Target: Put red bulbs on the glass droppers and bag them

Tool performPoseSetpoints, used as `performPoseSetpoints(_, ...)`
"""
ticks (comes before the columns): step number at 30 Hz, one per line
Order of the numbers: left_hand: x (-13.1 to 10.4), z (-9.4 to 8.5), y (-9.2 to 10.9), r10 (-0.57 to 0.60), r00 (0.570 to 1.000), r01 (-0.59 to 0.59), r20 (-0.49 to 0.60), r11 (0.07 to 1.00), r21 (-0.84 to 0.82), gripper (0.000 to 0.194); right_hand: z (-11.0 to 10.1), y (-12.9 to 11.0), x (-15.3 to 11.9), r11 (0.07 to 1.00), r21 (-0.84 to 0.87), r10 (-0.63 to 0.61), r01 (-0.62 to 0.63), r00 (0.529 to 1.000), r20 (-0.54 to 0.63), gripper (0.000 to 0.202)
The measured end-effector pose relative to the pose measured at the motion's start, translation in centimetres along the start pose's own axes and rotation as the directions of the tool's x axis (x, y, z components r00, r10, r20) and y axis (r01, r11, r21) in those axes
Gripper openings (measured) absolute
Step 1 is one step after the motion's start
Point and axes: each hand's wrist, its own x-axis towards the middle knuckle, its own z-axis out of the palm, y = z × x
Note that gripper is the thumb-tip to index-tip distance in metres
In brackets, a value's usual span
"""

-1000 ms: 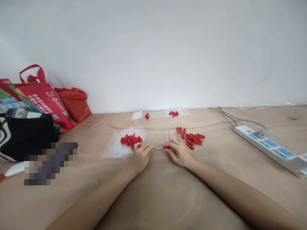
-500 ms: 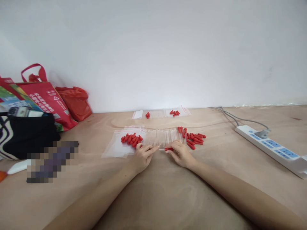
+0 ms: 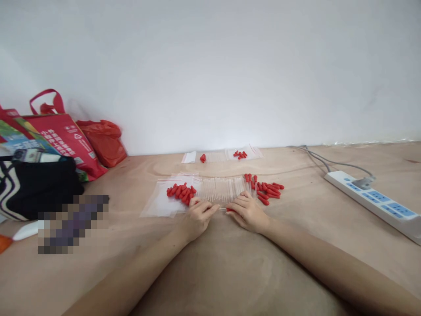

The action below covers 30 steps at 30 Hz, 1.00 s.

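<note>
My left hand and my right hand rest on the wooden table, fingertips facing each other. Between them lies a thin clear glass tube with a red rubber bulb at its right end; my left fingers pinch the tube, my right fingers pinch the bulb. Just beyond lies a row of clear tubes. A pile of red bulbs sits on a clear zip bag to the left. Finished droppers with red bulbs lie to the right.
Small zip bags with a few red bulbs lie near the wall. A white power strip with grey cable runs along the right. Red shopping bags and a black bag stand at the left, with a blurred patch in front.
Both hands have drawn slightly toward me with the tube and its red bulb. My right fingers now cover most of the bulb. The view shifted a little.
</note>
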Motion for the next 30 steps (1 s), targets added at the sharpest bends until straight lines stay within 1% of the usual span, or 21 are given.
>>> performPoseSetpoints(2,0.2,0.0,0.1,-0.021,1.0,0.021,-0.008,1.0,0.014,0.027,-0.2,0.0,0.2,1.0,-0.031,0.004,-0.004,1.0,-0.01,0.017)
performPoseSetpoints(5,0.5,0.1,0.2,-0.077,0.997,0.077,-0.02,0.996,0.038,0.022,-0.5,-0.1,0.5,0.997,-0.045,0.054,-0.056,0.997,-0.052,0.015)
performPoseSetpoints(7,0.7,0.1,0.2,-0.099,0.995,0.1,-0.022,0.994,0.04,0.02,-0.6,-0.3,0.6,0.997,-0.047,0.064,-0.067,0.995,-0.073,0.014)
performPoseSetpoints(12,0.8,0.2,0.4,-0.083,0.995,0.085,-0.057,0.996,0.022,0.018,-0.6,-0.6,0.7,0.995,-0.098,-0.004,-0.006,0.995,-0.099,0.013)
performPoseSetpoints(15,0.8,0.1,0.8,-0.085,0.994,0.086,-0.063,0.996,0.004,0.02,-0.5,-0.8,0.7,0.992,-0.122,-0.036,0.024,0.995,-0.093,0.014)
performPoseSetpoints(20,0.8,-0.1,1.4,-0.121,0.99,0.122,-0.073,0.992,0.012,0.022,-0.3,-1.1,0.7,0.995,-0.095,-0.027,0.02,0.997,-0.077,0.015)
performPoseSetpoints(26,0.8,0.1,1.6,-0.114,0.991,0.116,-0.069,0.993,0.021,0.025,0.2,-1.2,0.8,0.997,-0.075,-0.029,0.024,0.997,-0.066,0.016)
performPoseSetpoints(30,0.8,0.3,1.6,-0.117,0.992,0.118,-0.051,0.993,0.014,0.026,0.1,-1.0,0.9,0.997,-0.074,-0.038,0.033,0.997,-0.072,0.016)
